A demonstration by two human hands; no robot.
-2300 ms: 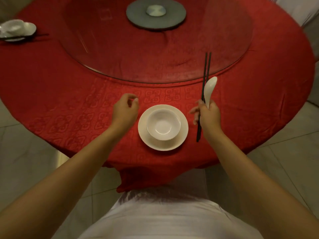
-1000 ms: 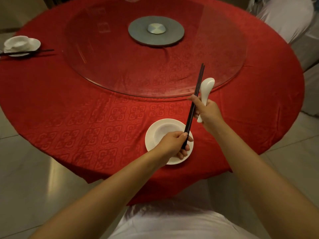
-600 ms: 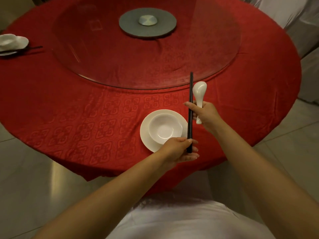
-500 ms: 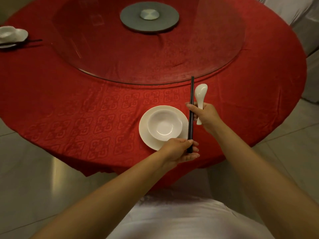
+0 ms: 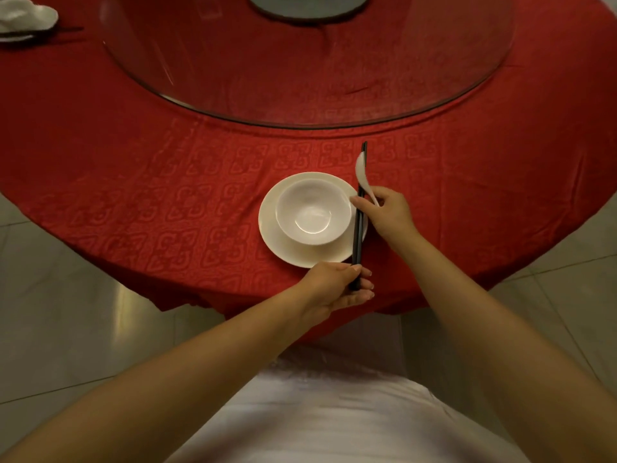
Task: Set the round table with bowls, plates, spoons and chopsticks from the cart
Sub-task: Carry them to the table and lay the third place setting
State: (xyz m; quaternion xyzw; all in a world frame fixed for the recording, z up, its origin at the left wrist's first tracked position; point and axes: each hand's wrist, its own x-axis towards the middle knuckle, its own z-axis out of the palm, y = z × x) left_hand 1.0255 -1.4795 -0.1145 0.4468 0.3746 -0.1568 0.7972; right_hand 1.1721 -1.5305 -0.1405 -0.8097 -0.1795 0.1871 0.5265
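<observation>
The left fingers [image 5: 362, 271] pinch the chopsticks [image 5: 357, 235] at the near end; the right fingers [image 5: 364, 206] pinch them midway, with the spoon [image 5: 361, 170], over the plate [image 5: 277, 242] rim. Thin, stiff, likely slick: hold both ends.

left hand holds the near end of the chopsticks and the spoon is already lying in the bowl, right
Not the spoon: the head view shows it gripped in the right hand, outside the bowl. The left hand does hold the near end of the chopsticks.
</observation>
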